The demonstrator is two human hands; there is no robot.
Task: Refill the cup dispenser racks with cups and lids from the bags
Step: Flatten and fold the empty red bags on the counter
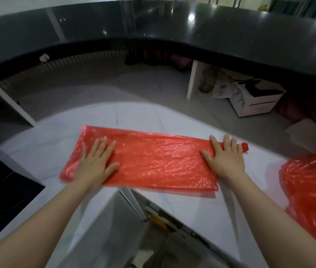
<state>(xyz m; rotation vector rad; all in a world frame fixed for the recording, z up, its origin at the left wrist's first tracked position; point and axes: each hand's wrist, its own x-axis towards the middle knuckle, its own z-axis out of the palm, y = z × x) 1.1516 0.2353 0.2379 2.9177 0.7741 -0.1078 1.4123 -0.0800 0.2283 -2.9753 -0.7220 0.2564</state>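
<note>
Both flat: left hand [93, 163] and right hand [224, 157] press one folded red bag [153, 161]; second red bag [311, 190] beside.

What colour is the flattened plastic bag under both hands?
Translucent red flattened plastic bag, head view.

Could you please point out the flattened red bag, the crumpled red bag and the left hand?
flattened red bag [153, 161]: head view, middle of its smooth top face.
crumpled red bag [311, 186]: head view, its bunched side at right.
left hand [93, 165]: head view, back of the hand.
</note>
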